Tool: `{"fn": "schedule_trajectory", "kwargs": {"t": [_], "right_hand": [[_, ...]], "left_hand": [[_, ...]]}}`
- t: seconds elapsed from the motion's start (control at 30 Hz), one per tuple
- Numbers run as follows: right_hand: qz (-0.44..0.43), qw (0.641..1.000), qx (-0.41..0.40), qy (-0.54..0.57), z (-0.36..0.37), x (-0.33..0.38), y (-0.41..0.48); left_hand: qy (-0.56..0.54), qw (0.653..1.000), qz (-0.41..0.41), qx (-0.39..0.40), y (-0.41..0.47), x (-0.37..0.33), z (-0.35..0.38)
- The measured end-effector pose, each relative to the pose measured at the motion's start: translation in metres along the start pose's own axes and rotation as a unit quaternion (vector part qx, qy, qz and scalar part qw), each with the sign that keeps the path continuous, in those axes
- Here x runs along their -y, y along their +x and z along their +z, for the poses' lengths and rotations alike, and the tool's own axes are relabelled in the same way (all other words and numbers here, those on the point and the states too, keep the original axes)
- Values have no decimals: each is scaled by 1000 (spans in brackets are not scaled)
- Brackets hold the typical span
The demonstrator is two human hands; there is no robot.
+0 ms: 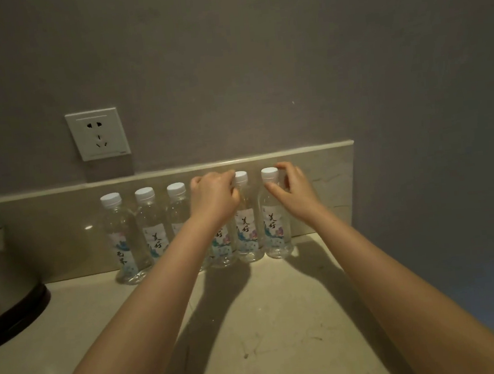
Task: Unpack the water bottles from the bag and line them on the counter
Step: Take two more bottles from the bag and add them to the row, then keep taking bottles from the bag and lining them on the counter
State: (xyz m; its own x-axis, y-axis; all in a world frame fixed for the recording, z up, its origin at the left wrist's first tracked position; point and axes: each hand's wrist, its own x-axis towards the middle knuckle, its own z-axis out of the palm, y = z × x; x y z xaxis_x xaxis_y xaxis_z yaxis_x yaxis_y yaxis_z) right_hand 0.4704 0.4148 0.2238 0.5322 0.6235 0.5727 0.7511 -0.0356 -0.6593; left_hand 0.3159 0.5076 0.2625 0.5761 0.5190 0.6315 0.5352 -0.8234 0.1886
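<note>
**Row at 12 o'clock, both hands on its right end**

Counter (254,323) bare nearby. Farther, left hand (213,199) covered a bottle top, grip unclear; right hand (293,192) pinched the end bottle (274,214). Six upright bottles (149,227) ran 9-to-3 along the backsplash (46,235).

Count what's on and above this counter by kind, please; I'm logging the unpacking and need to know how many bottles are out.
Water bottles: 6, standing in one row against the backsplash; the fourth from the left is mostly hidden behind the left hand, the right hand is at the last one
Kettle: 1
Wall socket: 1
Total: 8
</note>
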Motion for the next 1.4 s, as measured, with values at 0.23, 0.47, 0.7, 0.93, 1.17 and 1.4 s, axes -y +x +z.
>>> {"fn": "schedule_trajectory", "kwargs": {"t": [0.23,0.47,0.7,0.93,1.17,1.4], "right_hand": [[120,975,181,-56,-2,-39,-38],[123,978,170,2,3,-39,-42],[179,971,151,-39,2,-32,-48],[145,989,-23,11,-47,17,-70],[189,956,-220,40,-143,27,-165],[328,886,-327,-22,-232,-18,-319]], "left_hand": [[-38,999,1,-19,2,5,7],[-41,999,5,-15,0,5,7],[-36,999,25,23,-11,-4,1],[-373,925,25,-64,-60,-67,-4],[-604,791,-47,87,-108,-184,8],[-627,744,92,211,-217,-303,27]]}}
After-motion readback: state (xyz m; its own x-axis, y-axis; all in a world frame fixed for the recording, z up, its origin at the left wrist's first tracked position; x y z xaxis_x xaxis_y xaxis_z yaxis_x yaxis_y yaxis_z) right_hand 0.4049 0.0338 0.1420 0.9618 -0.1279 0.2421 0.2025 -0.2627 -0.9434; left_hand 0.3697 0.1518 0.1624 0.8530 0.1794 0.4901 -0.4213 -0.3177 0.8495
